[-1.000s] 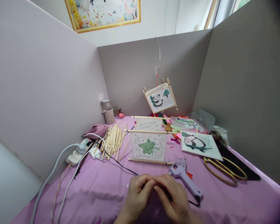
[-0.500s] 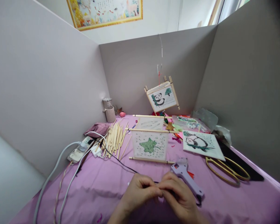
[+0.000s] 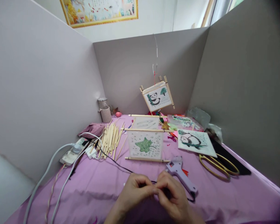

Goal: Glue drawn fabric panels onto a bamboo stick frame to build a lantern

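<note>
My left hand (image 3: 136, 191) and my right hand (image 3: 171, 194) meet low in the middle of the view, fingertips pinched together. Whatever is between them is too small to make out. Just right of my right hand lies a lilac glue gun (image 3: 182, 175). Beyond my hands stands a stick frame with a green leaf drawing (image 3: 146, 146) on pale sheet, with thin sticks along its top and bottom. A panda-picture lantern (image 3: 157, 98) hangs tilted on a red thread behind it.
Loose wooden sticks (image 3: 110, 140) and a power strip (image 3: 73, 152) with cables lie left. A panda card (image 3: 196, 142) partly covers gold-handled scissors (image 3: 218, 168) at right. A jar (image 3: 105, 110) stands at the back left. Grey panels enclose the purple cloth (image 3: 84, 193).
The whole scene has shifted slightly left as the view turned. My hands keep the same pinched pose, fingertips together.
</note>
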Tool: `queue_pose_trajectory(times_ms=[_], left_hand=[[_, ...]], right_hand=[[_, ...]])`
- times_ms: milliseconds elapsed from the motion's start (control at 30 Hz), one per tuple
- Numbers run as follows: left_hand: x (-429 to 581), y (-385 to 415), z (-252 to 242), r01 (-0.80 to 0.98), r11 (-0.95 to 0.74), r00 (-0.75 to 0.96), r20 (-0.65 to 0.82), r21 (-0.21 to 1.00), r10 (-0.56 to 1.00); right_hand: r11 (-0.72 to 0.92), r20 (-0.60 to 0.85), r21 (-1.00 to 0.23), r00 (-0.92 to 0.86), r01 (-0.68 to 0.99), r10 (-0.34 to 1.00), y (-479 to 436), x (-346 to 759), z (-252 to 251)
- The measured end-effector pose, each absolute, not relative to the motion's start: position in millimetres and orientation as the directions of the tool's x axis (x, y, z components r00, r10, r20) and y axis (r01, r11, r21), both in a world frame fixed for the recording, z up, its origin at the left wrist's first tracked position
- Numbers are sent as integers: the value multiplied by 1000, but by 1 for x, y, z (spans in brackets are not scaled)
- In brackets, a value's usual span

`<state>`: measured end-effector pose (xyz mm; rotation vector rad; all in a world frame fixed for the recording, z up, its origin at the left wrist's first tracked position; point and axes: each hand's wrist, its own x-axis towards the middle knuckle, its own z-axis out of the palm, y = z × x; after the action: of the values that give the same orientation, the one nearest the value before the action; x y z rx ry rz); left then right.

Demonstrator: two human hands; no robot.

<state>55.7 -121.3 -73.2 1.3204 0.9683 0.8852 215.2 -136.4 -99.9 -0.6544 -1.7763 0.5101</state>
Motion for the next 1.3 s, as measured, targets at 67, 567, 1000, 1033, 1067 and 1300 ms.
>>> queue_pose_trajectory(times_ms=[67,567,1000,1033,1067,1300], left_hand=[[56,-121,-72,20,59,362,-62,998,930],[56,-119,-73,15,66,375,-67,998,925],[52,-117,-76,-58,34,495,-1,998,869],[51,-117,-77,-83,57,524,-5,995,852],[50,-117,-77,-102,78,538,-11,992,843],[52,-119,-75,-131,74,471,-4,989,882]], right_hand=[[753,721,-632,-219,183,658,-136,215,-100],[736,710,-643,-195,212,676,-137,213,-96],[714,707,-668,-118,209,697,-134,214,-100],[700,701,-685,-80,202,709,-134,214,-100],[688,694,-698,-51,197,718,-134,214,-100],[666,607,-719,-289,197,740,-144,221,-92]])
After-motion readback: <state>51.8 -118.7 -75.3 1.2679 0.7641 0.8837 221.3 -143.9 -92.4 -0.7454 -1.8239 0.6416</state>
